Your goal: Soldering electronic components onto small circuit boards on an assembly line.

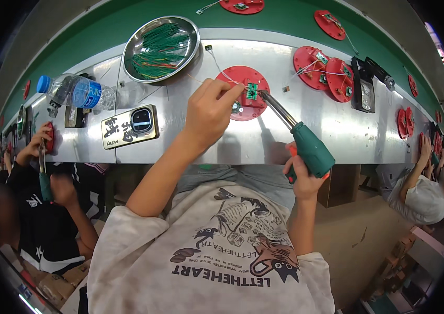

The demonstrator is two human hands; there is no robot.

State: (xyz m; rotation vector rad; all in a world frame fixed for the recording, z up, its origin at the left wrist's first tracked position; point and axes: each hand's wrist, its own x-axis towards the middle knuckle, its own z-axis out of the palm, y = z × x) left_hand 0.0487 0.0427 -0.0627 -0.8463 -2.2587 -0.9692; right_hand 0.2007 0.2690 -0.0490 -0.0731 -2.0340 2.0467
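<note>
A round red plastic disc (257, 109) lies on the metal bench in front of me, with a small green circuit board (252, 91) on its raised middle. My left hand (209, 112) is closed in a pinch at the board's left edge, on a thin wire (194, 79) whose end sticks out behind the knuckles. In my right hand (304, 178) is a green soldering gun (311, 149), gripped by its handle. Its metal tip touches or nearly touches the board's right side, close to my left fingertips. White leads with a tiny connector (209, 48) trail from the disc.
A steel bowl (193, 57) of green wires stands at the far left. Nearer are a water bottle (83, 93) and a phone (120, 131). To the right lie more red discs (308, 70) and a black device (363, 91). Co-workers (36, 220) sit on both sides.
</note>
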